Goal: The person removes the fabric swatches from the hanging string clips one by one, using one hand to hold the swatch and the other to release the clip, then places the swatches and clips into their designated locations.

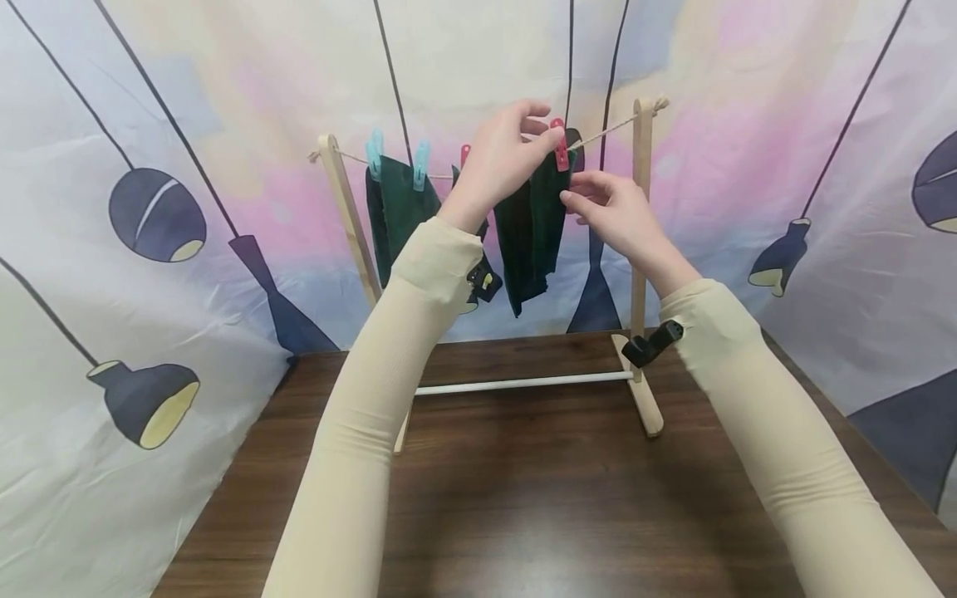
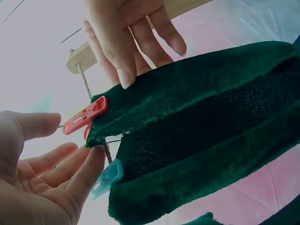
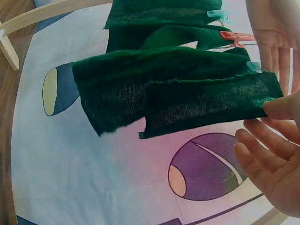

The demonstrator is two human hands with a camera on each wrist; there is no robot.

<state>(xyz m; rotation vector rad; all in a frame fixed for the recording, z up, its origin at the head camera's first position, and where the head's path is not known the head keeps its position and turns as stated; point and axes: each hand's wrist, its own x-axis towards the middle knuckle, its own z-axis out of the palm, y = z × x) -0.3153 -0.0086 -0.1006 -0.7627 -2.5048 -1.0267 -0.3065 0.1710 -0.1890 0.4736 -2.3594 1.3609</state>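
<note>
A dark green, velvety cloth (image 1: 534,224) hangs folded over the rope line, with a red clothespin (image 1: 561,145) on its top right corner. My left hand (image 1: 512,154) is at this clothespin, its thumb beside the upper end and its fingers loosely spread. In the left wrist view, the left fingertips (image 2: 93,157) touch the top edge of the cloth below the red clothespin (image 2: 86,115). My right hand (image 1: 616,212) pinches the cloth's right edge, thumb in front and fingers behind, as the right wrist view shows. A blue clothespin (image 2: 110,178) clips the same cloth further left.
A second green cloth (image 1: 407,199) hangs at the left from blue clothespins (image 1: 421,166), with another red clothespin (image 1: 465,154) nearby. The wooden rack (image 1: 639,232) has a white crossbar (image 1: 523,384) and stands on a brown table (image 1: 523,498). A lamp-patterned backdrop (image 1: 247,66) surrounds it.
</note>
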